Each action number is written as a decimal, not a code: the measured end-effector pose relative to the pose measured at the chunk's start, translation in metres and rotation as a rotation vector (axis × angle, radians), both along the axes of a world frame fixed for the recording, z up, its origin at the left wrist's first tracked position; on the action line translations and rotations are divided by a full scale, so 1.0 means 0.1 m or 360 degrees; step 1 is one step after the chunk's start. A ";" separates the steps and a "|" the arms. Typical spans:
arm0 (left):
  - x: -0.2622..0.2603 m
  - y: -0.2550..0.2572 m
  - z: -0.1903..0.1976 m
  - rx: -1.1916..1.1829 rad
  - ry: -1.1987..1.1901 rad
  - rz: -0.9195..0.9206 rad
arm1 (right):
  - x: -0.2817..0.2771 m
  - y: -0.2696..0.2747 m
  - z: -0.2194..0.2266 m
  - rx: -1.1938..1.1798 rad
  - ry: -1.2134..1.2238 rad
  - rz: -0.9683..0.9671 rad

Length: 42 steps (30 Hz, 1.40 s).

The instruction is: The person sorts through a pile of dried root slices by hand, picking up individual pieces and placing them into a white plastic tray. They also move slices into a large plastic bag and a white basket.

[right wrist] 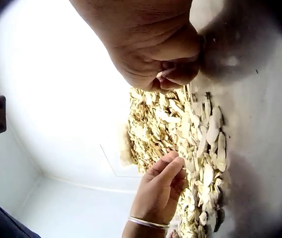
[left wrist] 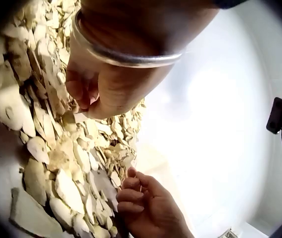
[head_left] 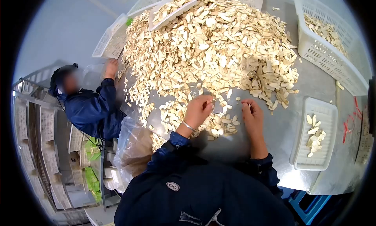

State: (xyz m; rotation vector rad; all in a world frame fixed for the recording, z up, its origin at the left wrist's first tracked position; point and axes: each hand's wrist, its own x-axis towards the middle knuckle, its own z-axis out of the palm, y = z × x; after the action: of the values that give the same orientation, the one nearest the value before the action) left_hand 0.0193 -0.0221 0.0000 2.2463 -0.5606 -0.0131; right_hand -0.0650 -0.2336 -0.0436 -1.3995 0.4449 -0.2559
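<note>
In the head view, my left hand (head_left: pixel 197 111), a silver bangle at its wrist, is over the near edge of a big heap of pale dried slices (head_left: pixel 219 46). Its thumb and fingers pinch a pale slice (left wrist: pixel 79 117), mostly covered by the fingertips in the left wrist view. My right hand (head_left: pixel 253 118) is a little to the right, with curled fingers above the metal table. A small pale sliver (right wrist: pixel 164 73) shows between its thumb and fingers in the right wrist view. Loose slices (head_left: pixel 221 126) lie between and below both hands.
A white tray (head_left: pixel 331 147) with several slices stands at right. Behind it is a white perforated crate (head_left: pixel 325 49) containing slices. A tilted white tray (head_left: pixel 172 18) rests on the heap. At left, another person (head_left: pixel 92 108) reaches toward the table, near a plastic bag (head_left: pixel 131 147).
</note>
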 end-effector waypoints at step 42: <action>0.29 -0.38 0.11 0.0423 -0.0563 -0.0141 | -0.17 0.22 0.34 -0.0911 -0.0198 0.0623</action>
State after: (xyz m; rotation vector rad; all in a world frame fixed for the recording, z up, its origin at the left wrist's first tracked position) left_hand 0.0484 -0.0605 0.0108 2.4972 -0.8916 0.2851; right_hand -0.0820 -0.2112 -0.0098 -1.9805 -0.0225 -0.1514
